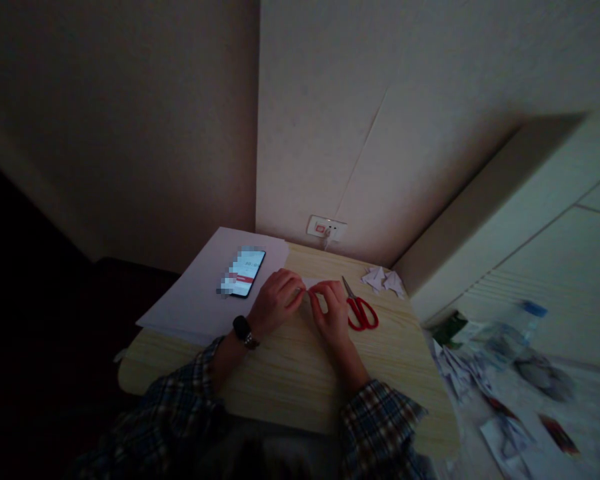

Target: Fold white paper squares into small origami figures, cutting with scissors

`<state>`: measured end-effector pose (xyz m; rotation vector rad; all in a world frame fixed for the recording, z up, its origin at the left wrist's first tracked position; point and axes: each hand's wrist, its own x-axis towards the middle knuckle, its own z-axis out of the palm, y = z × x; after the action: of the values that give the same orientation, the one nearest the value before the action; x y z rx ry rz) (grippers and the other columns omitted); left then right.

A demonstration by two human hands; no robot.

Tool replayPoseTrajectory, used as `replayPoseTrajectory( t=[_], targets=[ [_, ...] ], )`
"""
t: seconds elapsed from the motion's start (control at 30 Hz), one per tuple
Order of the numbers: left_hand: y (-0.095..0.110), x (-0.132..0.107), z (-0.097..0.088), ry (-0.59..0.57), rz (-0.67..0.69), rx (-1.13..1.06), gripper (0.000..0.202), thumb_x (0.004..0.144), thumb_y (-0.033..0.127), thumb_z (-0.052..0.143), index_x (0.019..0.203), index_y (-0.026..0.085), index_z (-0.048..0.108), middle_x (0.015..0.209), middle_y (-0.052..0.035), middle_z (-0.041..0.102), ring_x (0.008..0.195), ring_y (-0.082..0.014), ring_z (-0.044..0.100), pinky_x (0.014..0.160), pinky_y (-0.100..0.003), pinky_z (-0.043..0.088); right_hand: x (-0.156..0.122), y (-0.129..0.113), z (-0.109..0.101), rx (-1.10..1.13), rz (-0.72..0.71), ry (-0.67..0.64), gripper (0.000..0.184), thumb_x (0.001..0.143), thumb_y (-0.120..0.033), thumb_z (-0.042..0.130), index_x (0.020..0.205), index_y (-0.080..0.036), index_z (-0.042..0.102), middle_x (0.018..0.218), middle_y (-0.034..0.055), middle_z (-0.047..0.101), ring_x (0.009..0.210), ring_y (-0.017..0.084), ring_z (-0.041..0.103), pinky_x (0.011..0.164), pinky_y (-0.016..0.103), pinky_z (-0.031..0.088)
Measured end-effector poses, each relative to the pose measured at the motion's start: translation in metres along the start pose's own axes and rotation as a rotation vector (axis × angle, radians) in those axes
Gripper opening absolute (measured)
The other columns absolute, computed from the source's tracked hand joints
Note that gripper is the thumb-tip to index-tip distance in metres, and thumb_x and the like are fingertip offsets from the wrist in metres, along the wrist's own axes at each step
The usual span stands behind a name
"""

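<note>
Head view: left hand (276, 297) & right hand (330, 310) meet mid-counter (290, 373), each grip pinching one end of a small white paper piece (310, 283) held btwn them, low over the top. Red scissors (361, 311) lie just right of right grip; phone (244, 272) on white sheets (195, 300) up-left of left grip; crumpled paper (383, 279) beyond scissors

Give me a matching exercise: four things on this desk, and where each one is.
1 phone
2 red scissors
3 small white paper
4 crumpled papers

A held by left hand and right hand
B on the white sheets
C far right corner of the desk
D just right of the right hand

Pairs: 1-B, 2-D, 3-A, 4-C
</note>
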<state>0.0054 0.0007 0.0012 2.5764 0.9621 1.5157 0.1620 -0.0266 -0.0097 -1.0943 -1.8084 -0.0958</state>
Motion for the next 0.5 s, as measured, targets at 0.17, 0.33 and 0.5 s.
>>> replayPoseTrajectory(
  t=[0.17,0.33,0.5],
  targets=[
    [0.0002,-0.0005,-0.0005,0.015,0.009,-0.002,0.011,0.085,0.009,0.055,0.082,0.019,0.056,0.083,-0.0035,0.062,0.083,-0.0191,0.057,0.076,-0.034,0.05,-0.0002,0.0014,-0.0003,-0.006,-0.01,0.003,0.01,0.089,-0.015,0.051,0.086,-0.022,0.058,0.081,0.0049,0.061,0.08,0.021,0.056,0.071,0.034,0.048],
    [0.0,-0.0009,-0.0011,0.02,0.004,0.004,0.012,0.084,0.009,0.055,0.082,0.02,0.056,0.083,-0.0034,0.062,0.083,-0.0193,0.057,0.076,-0.034,0.05,0.0012,0.0046,-0.0029,-0.032,-0.021,0.011,0.011,0.089,-0.016,0.051,0.086,-0.022,0.06,0.081,0.0049,0.061,0.08,0.021,0.056,0.071,0.035,0.047],
    [-0.0007,-0.0002,-0.0025,0.02,-0.006,0.011,0.012,0.083,0.008,0.055,0.081,0.02,0.057,0.082,-0.0032,0.063,0.082,-0.0192,0.058,0.076,-0.034,0.05,0.003,0.0068,-0.0078,-0.054,-0.019,0.035,0.011,0.088,-0.015,0.052,0.086,-0.022,0.06,0.082,0.0053,0.061,0.081,0.021,0.056,0.071,0.034,0.046]
  ],
)
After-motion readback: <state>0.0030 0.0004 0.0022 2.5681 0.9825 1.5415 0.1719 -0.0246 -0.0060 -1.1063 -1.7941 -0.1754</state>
